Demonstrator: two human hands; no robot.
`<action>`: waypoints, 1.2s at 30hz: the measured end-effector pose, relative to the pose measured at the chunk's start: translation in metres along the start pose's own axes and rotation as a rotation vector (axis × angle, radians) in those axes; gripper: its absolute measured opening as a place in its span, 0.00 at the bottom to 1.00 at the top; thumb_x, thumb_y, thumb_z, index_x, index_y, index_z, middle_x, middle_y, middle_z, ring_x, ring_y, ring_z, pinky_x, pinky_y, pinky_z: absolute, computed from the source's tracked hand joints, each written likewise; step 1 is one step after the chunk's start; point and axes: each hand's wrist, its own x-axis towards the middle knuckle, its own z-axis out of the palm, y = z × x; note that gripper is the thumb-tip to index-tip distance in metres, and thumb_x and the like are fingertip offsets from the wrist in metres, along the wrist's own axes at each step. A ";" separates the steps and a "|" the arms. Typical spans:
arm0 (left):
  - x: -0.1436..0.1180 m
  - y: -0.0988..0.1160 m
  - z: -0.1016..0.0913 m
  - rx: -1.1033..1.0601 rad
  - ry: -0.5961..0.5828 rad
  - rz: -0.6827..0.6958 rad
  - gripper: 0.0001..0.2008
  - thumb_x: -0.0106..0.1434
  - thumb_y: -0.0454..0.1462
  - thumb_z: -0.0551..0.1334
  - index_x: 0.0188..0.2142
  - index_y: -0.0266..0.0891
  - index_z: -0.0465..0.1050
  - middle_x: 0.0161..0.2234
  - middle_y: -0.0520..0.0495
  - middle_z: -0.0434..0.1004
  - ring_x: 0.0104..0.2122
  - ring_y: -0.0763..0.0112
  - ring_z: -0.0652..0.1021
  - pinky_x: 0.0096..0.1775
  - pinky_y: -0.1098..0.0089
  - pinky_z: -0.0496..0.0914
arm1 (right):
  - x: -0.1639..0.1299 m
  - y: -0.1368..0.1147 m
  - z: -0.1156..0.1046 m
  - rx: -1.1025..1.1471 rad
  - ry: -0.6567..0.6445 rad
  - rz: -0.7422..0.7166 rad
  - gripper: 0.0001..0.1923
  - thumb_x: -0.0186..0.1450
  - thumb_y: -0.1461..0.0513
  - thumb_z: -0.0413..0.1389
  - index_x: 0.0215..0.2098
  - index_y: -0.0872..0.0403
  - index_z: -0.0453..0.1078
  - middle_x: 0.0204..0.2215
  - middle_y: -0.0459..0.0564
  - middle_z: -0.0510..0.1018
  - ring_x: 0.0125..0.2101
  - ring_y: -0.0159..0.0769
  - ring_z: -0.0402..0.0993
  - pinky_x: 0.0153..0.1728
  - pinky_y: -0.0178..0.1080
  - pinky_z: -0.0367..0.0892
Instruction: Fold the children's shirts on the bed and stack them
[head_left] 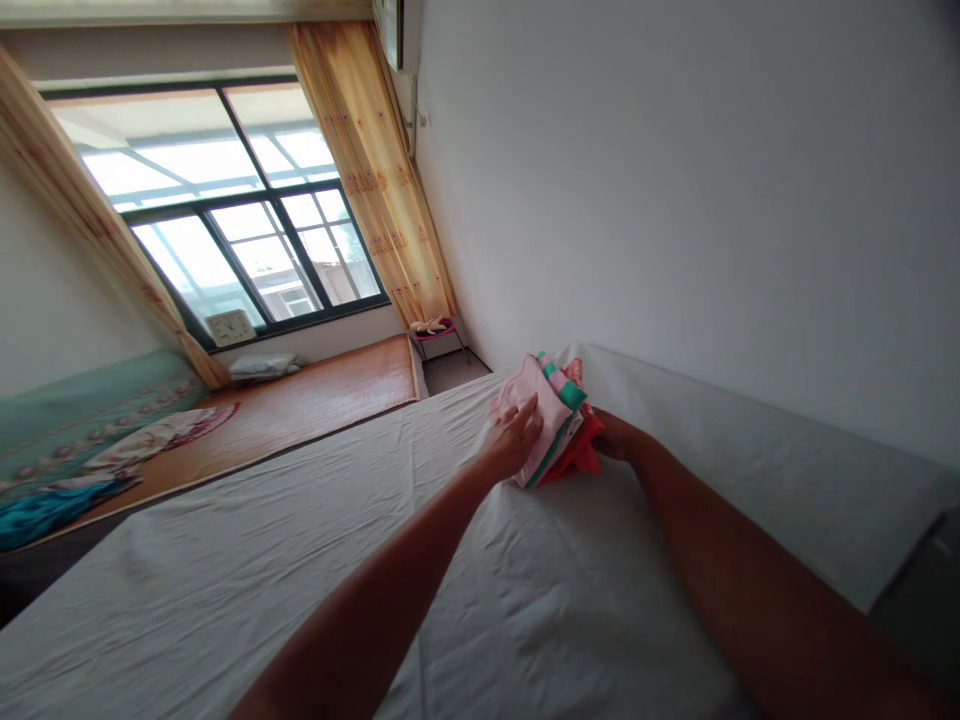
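A stack of folded clothes [546, 425] is between my hands at the far part of the sheet-covered bed, tilted, with its pale pink face turned to the left. Green-and-pink striped cloth shows along its top, and red cloth [576, 455] hangs at its right. My left hand [517, 432] presses on the pink face, fingers stretched across the cloth. From the right side, my right hand [611, 435] grips the stack by the red cloth; its fingertips are mostly hidden behind the fabric.
A wrinkled white sheet [315, 540] covers the bed beside a white wall [675, 200]. Further left lies a brown mat [322, 400] with a blue cloth [52, 515] and a pillow [264, 366]. By the curtain [375, 180] stands a pink-rimmed stool [435, 328].
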 end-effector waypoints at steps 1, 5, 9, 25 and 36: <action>-0.007 0.003 -0.005 -0.003 0.026 -0.003 0.27 0.68 0.48 0.45 0.64 0.41 0.52 0.58 0.35 0.61 0.59 0.53 0.62 0.57 0.51 0.57 | -0.001 -0.002 0.004 0.034 -0.064 0.039 0.12 0.58 0.56 0.57 0.38 0.53 0.73 0.31 0.51 0.81 0.33 0.41 0.77 0.38 0.45 0.71; -0.049 0.014 -0.031 -0.023 0.145 -0.018 0.27 0.66 0.49 0.50 0.63 0.47 0.53 0.59 0.37 0.57 0.58 0.54 0.62 0.55 0.52 0.61 | -0.009 -0.009 0.027 0.101 -0.266 0.128 0.15 0.58 0.54 0.58 0.41 0.53 0.72 0.36 0.52 0.80 0.37 0.41 0.77 0.42 0.45 0.70; -0.103 0.022 -0.060 -0.016 0.207 -0.037 0.24 0.66 0.47 0.52 0.60 0.48 0.57 0.58 0.38 0.57 0.57 0.56 0.64 0.54 0.55 0.64 | -0.024 -0.007 0.056 0.103 -0.384 0.178 0.19 0.55 0.55 0.63 0.44 0.52 0.72 0.37 0.50 0.80 0.38 0.40 0.76 0.44 0.45 0.69; -0.301 -0.015 -0.167 0.043 0.535 -0.330 0.07 0.62 0.34 0.57 0.39 0.42 0.71 0.47 0.47 0.71 0.39 0.70 0.77 0.42 0.70 0.73 | -0.054 0.007 0.286 -0.272 -0.627 -0.017 0.18 0.56 0.49 0.61 0.33 0.55 0.75 0.31 0.51 0.79 0.32 0.40 0.73 0.36 0.45 0.70; -0.415 -0.077 -0.294 0.125 0.897 -0.525 0.07 0.59 0.37 0.60 0.36 0.40 0.74 0.36 0.50 0.77 0.32 0.72 0.78 0.37 0.72 0.74 | -0.030 0.032 0.491 -0.324 -0.759 -0.186 0.20 0.60 0.46 0.53 0.33 0.54 0.70 0.27 0.49 0.76 0.28 0.36 0.71 0.32 0.41 0.68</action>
